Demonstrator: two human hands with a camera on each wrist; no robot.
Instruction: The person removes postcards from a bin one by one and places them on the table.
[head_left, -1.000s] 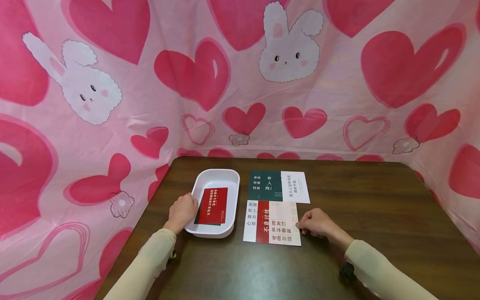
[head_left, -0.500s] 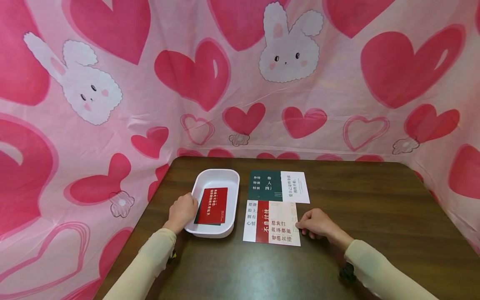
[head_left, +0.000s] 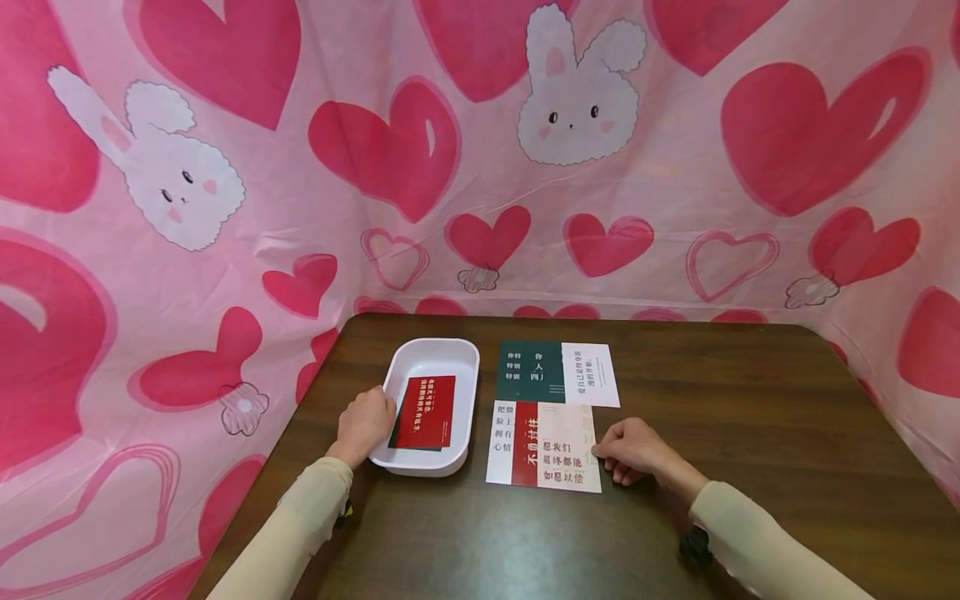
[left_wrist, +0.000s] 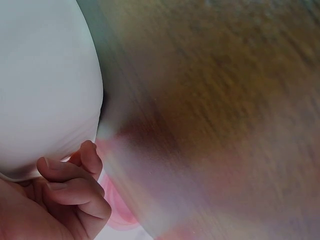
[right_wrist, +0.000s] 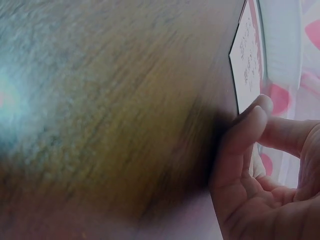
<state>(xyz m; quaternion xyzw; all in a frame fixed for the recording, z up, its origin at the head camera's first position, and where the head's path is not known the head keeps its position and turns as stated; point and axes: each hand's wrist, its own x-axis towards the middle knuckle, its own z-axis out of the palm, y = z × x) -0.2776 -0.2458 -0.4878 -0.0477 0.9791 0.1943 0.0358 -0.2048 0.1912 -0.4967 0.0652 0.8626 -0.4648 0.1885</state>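
Observation:
My left hand (head_left: pixel 365 423) grips the left rim of a white plastic tray (head_left: pixel 468 392); in the left wrist view its curled fingers (left_wrist: pixel 75 185) lie against the tray's outer wall (left_wrist: pixel 50 80). Inside the tray lies a red card (head_left: pixel 427 412) over a dark green one. My right hand (head_left: pixel 636 448) pinches the right edge of a cream card with brown characters (head_left: pixel 570 425). That card overlaps a red card (head_left: pixel 527 446), which overlaps a white card (head_left: pixel 501 454). In the right wrist view the thumb and index fingertips (right_wrist: pixel 255 120) meet at the card's edge.
Behind the cream card, dark green cards (head_left: pixel 525 387) and a white card (head_left: pixel 588 375) lie overlapped in a row. Everything stands on a dark wooden table (head_left: pixel 750 400). A pink cloth with hearts and rabbits (head_left: pixel 660 192) hangs around its back and sides.

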